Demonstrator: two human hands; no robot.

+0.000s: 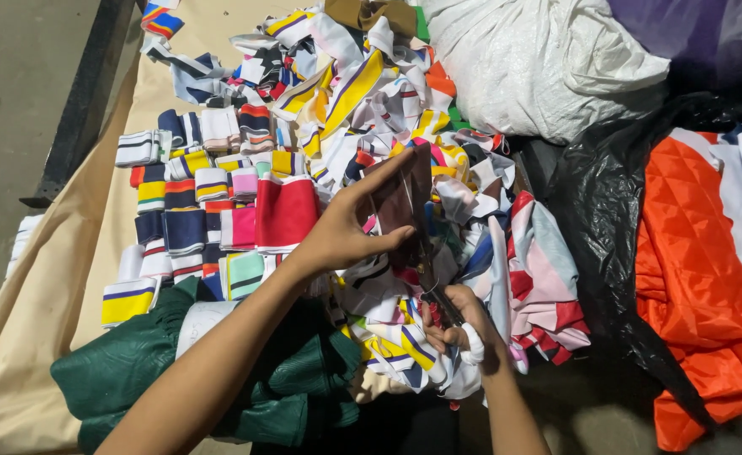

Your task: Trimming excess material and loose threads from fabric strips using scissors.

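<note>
While the left hand (341, 236) grips a maroon strip (396, 202) and the right hand (464, 324) clenches what look like scissors (438, 295), blades near fingers could nick them.

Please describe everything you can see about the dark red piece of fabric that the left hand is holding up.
The dark red fabric piece is a small, roughly rectangular strip, maroon with a faint sheen, seemingly knitted or ribbed cloth. It is held upright above the pile of striped fabric pieces. The left hand grips it, fingers along its top edge and thumb under its lower edge. Scissors in the right hand reach up toward its lower edge; whether the blades touch it cannot be told.
</note>
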